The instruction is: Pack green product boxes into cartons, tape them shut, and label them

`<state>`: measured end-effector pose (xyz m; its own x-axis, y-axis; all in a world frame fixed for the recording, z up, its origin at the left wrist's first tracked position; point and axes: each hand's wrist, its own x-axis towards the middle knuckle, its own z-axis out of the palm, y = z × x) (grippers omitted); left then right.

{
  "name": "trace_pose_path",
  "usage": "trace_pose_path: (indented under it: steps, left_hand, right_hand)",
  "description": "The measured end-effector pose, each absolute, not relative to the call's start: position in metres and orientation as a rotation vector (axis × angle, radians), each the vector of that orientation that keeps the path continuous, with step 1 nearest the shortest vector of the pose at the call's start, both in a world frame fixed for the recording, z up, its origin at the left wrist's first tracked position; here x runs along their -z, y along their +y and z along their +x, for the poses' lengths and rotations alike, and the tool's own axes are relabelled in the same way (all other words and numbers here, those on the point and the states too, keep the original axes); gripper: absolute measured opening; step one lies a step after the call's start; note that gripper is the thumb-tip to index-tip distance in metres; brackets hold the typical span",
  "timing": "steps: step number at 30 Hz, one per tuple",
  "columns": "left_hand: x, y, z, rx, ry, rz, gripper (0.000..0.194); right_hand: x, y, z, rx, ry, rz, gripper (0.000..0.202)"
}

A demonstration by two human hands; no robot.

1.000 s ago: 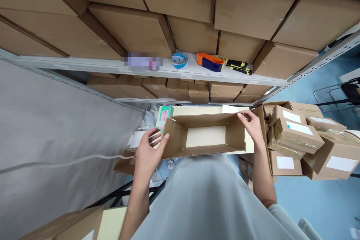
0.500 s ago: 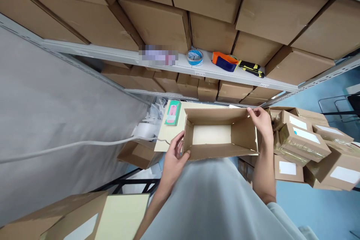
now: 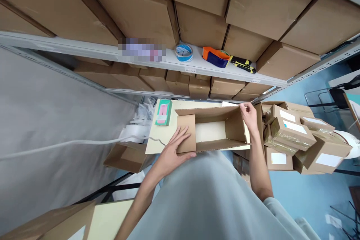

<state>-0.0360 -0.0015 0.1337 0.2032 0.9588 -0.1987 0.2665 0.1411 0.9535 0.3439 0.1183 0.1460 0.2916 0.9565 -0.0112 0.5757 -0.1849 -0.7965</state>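
An unfolded cardboard box (image 3: 210, 145) lies in front of me on a pale yellow tabletop (image 3: 153, 142), which shows through its middle. Its left end flap (image 3: 186, 123) is folded inward. My left hand (image 3: 174, 148) rests on that flap with its fingers spread and the thumb along the near edge. At the box's far right corner, my right hand (image 3: 249, 116) pinches the cardboard edge between thumb and fingers. A green box with a pink picture (image 3: 163, 112) lies left of the cardboard box.
Shelves (image 3: 270, 78) packed with cartons rise ahead, holding blue tape (image 3: 183, 52), an orange-and-blue tool (image 3: 216, 57) and yellow-black cutters (image 3: 242, 64). Labelled parcels (image 3: 292, 131) are piled right. A cable (image 3: 84, 142) crosses from the left; an open carton (image 3: 126, 157) sits lower left.
The left end flap has been folded inward, and my left hand has moved from the box's left edge onto it. My right hand still holds the right corner. The view has shifted to the right.
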Motion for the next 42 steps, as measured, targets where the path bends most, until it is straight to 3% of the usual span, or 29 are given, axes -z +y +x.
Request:
trace_pose_path:
  steps: [7,9,11,13,18,24,28,33,42]
  left_hand:
    - [-0.116,0.026,-0.032,-0.884,1.5,1.438,0.066]
    - [-0.107,0.033,-0.023,-0.964,1.593,1.408,0.079]
    - [-0.101,0.037,-0.014,-1.101,1.705,1.381,0.104]
    - [-0.098,0.04,-0.008,-1.215,1.749,1.426,0.111]
    - [-0.099,0.042,-0.011,-1.136,1.586,1.612,0.052]
    - [-0.091,0.046,-0.007,-1.043,1.623,1.484,0.042]
    - [-0.078,0.052,-0.012,-1.018,1.641,1.407,0.052]
    - [-0.077,0.06,-0.028,-0.893,1.626,1.321,0.094]
    - [-0.078,0.061,-0.008,-0.884,1.499,1.134,0.104]
  right_hand:
    - [-0.131,0.101,0.347,-0.941,-1.442,-1.654,0.076]
    - [-0.134,0.097,0.358,-0.97,-1.506,-1.601,0.069]
    - [-0.133,0.094,0.368,-0.948,-1.556,-1.557,0.068]
    - [-0.128,0.091,0.372,-0.848,-1.569,-1.546,0.067]
    - [-0.103,0.076,0.366,-0.91,-1.54,-1.532,0.059]
    - [-0.087,0.062,0.361,-1.054,-1.467,-1.565,0.071]
    - [-0.087,0.051,0.35,-1.022,-1.38,-1.589,0.066]
    - [-0.085,0.023,0.329,-0.9,-1.364,-1.671,0.06]
    - [-0.084,0.031,0.352,-0.946,-1.371,-1.641,0.064]
